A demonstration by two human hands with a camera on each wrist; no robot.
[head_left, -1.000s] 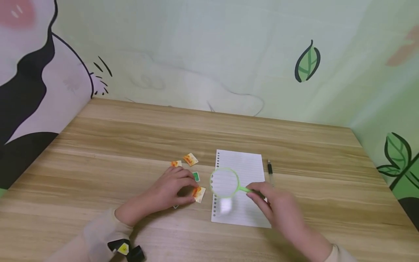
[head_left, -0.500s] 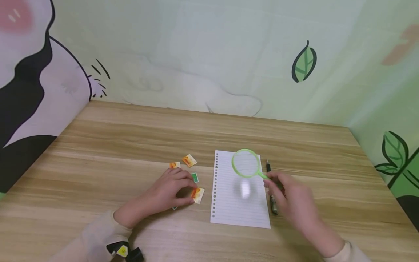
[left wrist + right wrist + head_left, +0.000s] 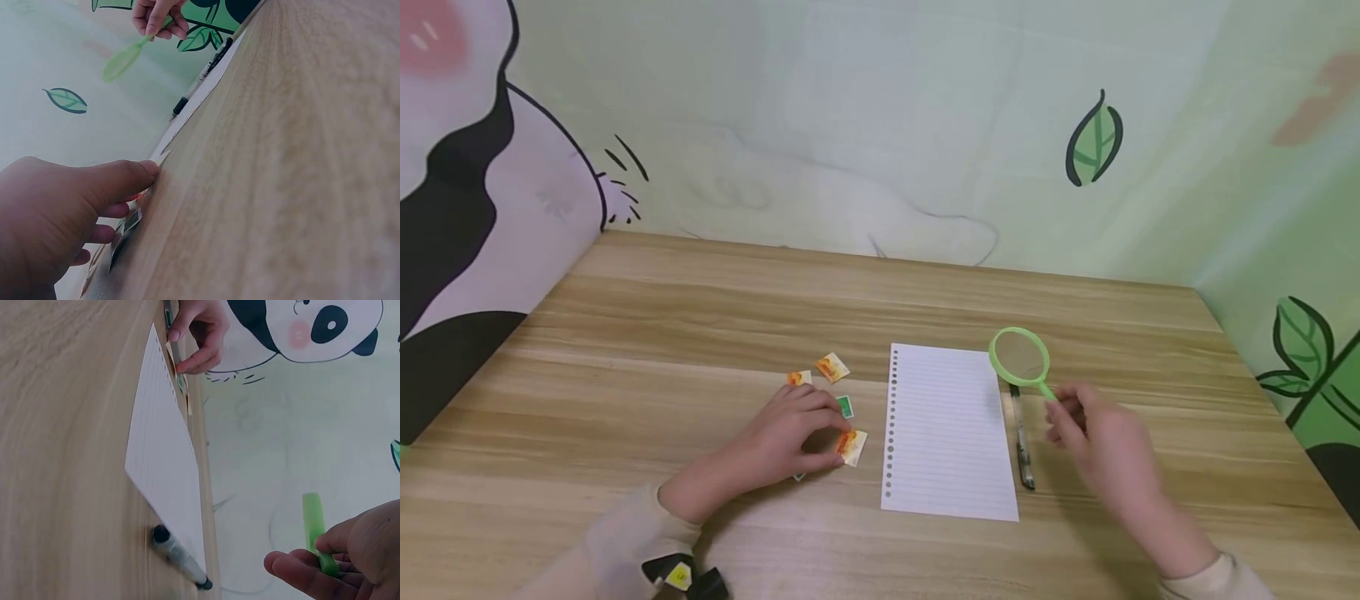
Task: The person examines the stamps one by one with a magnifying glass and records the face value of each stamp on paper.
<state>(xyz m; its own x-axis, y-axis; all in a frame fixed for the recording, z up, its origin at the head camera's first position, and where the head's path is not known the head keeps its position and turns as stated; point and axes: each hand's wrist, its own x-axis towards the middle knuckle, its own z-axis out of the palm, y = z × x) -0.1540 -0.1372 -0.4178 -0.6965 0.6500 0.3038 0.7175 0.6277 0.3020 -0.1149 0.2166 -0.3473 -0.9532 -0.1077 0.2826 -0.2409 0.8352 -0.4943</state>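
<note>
A green magnifying glass [image 3: 1019,356] is held up by its handle in my right hand [image 3: 1112,454], thumb and fingers pinching it; in the right wrist view its green handle [image 3: 314,519] shows. The lens overlaps the upper right corner of a lined, punched sheet of paper [image 3: 951,433] in the head view. My left hand [image 3: 786,433] rests low on the table, thumb and index fingertip at the edges of a small orange-and-cream card [image 3: 852,447]. Close by lie a green card [image 3: 846,407] and another orange card [image 3: 832,367]; a further orange card [image 3: 800,377] is partly hidden behind the fingers.
A black-and-clear pen [image 3: 1024,450] lies along the paper's right side, just left of my right hand. The wooden table [image 3: 685,317] ends at a painted wall [image 3: 850,150] at the back. A black device [image 3: 681,575] is strapped at my left wrist.
My right hand has carried the magnifying glass rightward and away from over the paper's left part to its upper right corner, uncovering the pen. The left hand stays at the cards.
</note>
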